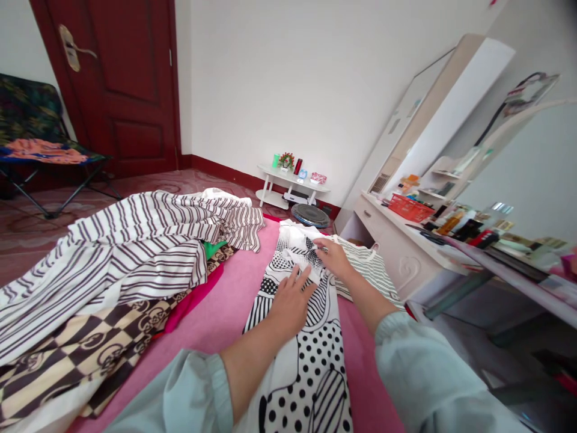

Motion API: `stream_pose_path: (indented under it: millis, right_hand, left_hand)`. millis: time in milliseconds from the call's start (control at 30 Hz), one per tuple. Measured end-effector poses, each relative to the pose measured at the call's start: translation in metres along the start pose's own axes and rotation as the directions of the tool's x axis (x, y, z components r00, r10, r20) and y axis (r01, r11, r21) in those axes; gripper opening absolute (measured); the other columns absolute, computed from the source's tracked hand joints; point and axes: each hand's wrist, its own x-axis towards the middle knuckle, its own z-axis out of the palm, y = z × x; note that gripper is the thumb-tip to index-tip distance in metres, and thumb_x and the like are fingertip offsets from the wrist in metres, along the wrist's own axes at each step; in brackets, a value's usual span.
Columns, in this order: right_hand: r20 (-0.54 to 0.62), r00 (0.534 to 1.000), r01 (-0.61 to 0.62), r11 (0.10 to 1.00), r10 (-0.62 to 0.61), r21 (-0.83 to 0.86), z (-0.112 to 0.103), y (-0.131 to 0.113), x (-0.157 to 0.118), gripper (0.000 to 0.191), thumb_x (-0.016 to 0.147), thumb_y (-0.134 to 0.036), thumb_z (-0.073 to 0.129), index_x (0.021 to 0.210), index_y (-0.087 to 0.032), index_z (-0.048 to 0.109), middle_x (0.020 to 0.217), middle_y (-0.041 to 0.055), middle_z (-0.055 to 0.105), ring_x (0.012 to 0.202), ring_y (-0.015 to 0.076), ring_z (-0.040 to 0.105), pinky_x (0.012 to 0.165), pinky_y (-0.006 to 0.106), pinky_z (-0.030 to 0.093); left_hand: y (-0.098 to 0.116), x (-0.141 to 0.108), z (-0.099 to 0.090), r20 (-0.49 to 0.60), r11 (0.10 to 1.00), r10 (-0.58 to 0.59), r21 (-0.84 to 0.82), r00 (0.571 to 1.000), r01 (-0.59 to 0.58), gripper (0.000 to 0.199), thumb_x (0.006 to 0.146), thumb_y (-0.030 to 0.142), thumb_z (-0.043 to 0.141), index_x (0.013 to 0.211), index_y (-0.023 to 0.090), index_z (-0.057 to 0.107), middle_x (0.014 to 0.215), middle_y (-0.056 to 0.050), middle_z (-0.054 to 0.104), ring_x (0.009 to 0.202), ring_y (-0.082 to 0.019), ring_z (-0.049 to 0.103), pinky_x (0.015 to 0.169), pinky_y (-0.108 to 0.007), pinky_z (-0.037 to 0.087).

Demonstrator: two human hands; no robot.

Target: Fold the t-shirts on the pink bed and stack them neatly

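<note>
B&W patterned dress (318, 355) is lying lengthwise on the pink sheet (238, 294), dots + stripes + wavy lines all over it. L hand (291, 300) is palm down on the dress, fingers spread apart, pointing up toward the bunched white bit at the far end. R hand (332, 257) is at the R edge of that same bunched bit, fingers bent over the fabric; can't tell if they're pinching it or just touching. So the dress is right under the L palm & under the R fingertips, w/ most of its length running back toward the wearer b/w the two forearms.

Label-wise: brown/cream checked cloth (112, 337) on the L has a repeating round logo-type print, but it's too blurry to ID. Bottles (451, 224) on the dressing table (396, 225) are too small to read too, same w/ the red basket (409, 207) next to them.

Striped clothes (148, 258) are heaped over the checked cloth, w/ a bit of green fabric (213, 248) peeking out. Thin-striped top (367, 270) lies just R of the dress, partly behind the R forearm.
</note>
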Motion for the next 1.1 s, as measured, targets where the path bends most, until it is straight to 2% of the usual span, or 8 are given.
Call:
stream_pose_path:
  millis: [133, 333, 500, 633, 767, 933, 1000, 1100]
  right_hand:
    - [0.088, 0.993, -0.062, 0.990, 0.074, -0.127, -0.004, 0.011, 0.009, 0.020, 0.079, -0.018, 0.052, 0.082, -0.022, 0.071, 0.087, 0.0024, 0.071, 0.086, 0.0173, 0.062, 0.079, 0.025, 0.042]
    - [0.064, 0.969, -0.212, 0.938, 0.238, -0.274, 0.004, 0.023, 0.007, 0.028, 0.068, -0.013, 0.060, 0.093, -0.022, 0.070, 0.091, 0.0070, 0.070, 0.090, 0.0224, 0.061, 0.075, 0.029, 0.042]
    - [0.022, 0.957, -0.276, 0.929, 0.290, -0.246, 0.014, 0.024, 0.002, 0.016, 0.065, -0.011, 0.058, 0.073, -0.018, 0.070, 0.086, 0.0116, 0.070, 0.088, 0.0262, 0.063, 0.075, 0.033, 0.043]
    - [-0.101, 0.936, -0.349, 0.929, 0.338, -0.123, 0.008, 0.024, 0.012, 0.015, 0.068, -0.015, 0.054, 0.073, -0.016, 0.068, 0.083, 0.0138, 0.069, 0.089, 0.0288, 0.062, 0.078, 0.036, 0.043]
    - [-0.174, 0.907, -0.366, 0.922, 0.384, 0.126, 0.007, 0.021, 0.033, 0.024, 0.074, -0.020, 0.047, 0.087, -0.012, 0.066, 0.075, 0.0126, 0.069, 0.084, 0.0259, 0.064, 0.076, 0.034, 0.046]
    - [-0.140, 0.932, -0.238, 0.854, 0.335, 0.463, 0.023, 0.008, 0.043, 0.036, 0.080, -0.029, 0.048, 0.114, -0.018, 0.054, 0.106, 0.0101, 0.069, 0.086, 0.0178, 0.066, 0.069, 0.028, 0.051]
    - [-0.144, 0.941, -0.185, 0.820, 0.307, 0.541, 0.028, 0.004, 0.037, 0.037, 0.080, -0.031, 0.049, 0.116, -0.020, 0.051, 0.115, 0.0102, 0.065, 0.093, 0.0171, 0.064, 0.072, 0.029, 0.051]
    - [-0.188, 0.936, -0.132, 0.794, 0.296, 0.593, 0.032, 0.000, 0.020, 0.033, 0.077, -0.032, 0.053, 0.107, -0.017, 0.055, 0.108, 0.0117, 0.066, 0.094, 0.0181, 0.063, 0.079, 0.031, 0.050]
  left_hand:
    - [-0.002, 0.001, 0.004, 0.097, 1.000, -0.011, 0.007, 0.995, 0.010, 0.056, 0.077, 0.012, 0.045, 0.132, 0.026, 0.045, 0.148, -0.003, 0.033, 0.138, -0.028, 0.020, 0.109, -0.051, 0.022]
    - [-0.002, 0.002, 0.006, 0.116, 1.000, -0.012, 0.008, 0.993, 0.011, 0.057, 0.077, 0.014, 0.045, 0.132, 0.024, 0.046, 0.148, -0.004, 0.034, 0.137, -0.029, 0.023, 0.109, -0.051, 0.021]
    - [-0.003, 0.002, 0.006, 0.110, 1.000, -0.015, -0.003, 0.994, 0.016, 0.059, 0.075, 0.014, 0.047, 0.132, 0.026, 0.045, 0.148, -0.004, 0.035, 0.137, -0.028, 0.024, 0.110, -0.051, 0.020]
    - [-0.002, 0.001, 0.005, 0.094, 1.000, -0.021, -0.007, 0.995, 0.021, 0.059, 0.073, 0.013, 0.048, 0.131, 0.026, 0.047, 0.149, -0.006, 0.032, 0.137, -0.027, 0.024, 0.110, -0.050, 0.021]
    - [0.001, 0.000, 0.001, 0.073, 0.999, -0.047, -0.001, 0.996, 0.047, 0.057, 0.073, 0.010, 0.047, 0.128, 0.021, 0.049, 0.150, -0.013, 0.028, 0.136, -0.028, 0.026, 0.110, -0.049, 0.022]
    - [0.002, 0.000, -0.001, 0.051, 0.998, -0.060, -0.020, 0.997, 0.062, 0.060, 0.072, 0.008, 0.048, 0.131, 0.017, 0.047, 0.149, -0.016, 0.027, 0.138, -0.028, 0.024, 0.111, -0.047, 0.023]
    - [0.002, 0.000, 0.000, 0.041, 0.997, -0.067, -0.030, 0.997, 0.069, 0.060, 0.072, 0.008, 0.048, 0.131, 0.017, 0.046, 0.149, -0.015, 0.026, 0.138, -0.027, 0.023, 0.111, -0.046, 0.023]
    - [0.001, 0.000, 0.001, 0.022, 0.995, -0.086, -0.045, 0.996, 0.087, 0.059, 0.072, 0.009, 0.049, 0.131, 0.018, 0.046, 0.149, -0.014, 0.027, 0.137, -0.027, 0.025, 0.112, -0.045, 0.023]
